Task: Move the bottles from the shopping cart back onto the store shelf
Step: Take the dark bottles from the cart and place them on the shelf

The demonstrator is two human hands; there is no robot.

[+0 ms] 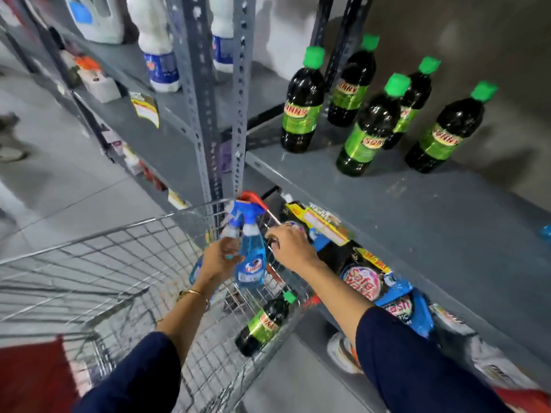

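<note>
My left hand [220,257] is closed around two blue spray bottles [250,263] with blue-and-red triggers, held upright just above the wire shopping cart [125,263]. My right hand [287,244] rests on the cart's right rim beside the sprays; whether its fingers grip the rim is unclear. One dark bottle with a green cap and green label [264,324] lies on its side in the cart's near right corner. Several matching dark bottles [369,126] stand upright on the grey shelf [432,222] to the right.
A perforated grey upright [205,114] stands between shelf bays. White jugs [159,46] sit on the higher shelf at left. Dark packaged bottles with blue and yellow labels [363,278] fill the lower shelf by the cart. Grey tiled floor lies at left.
</note>
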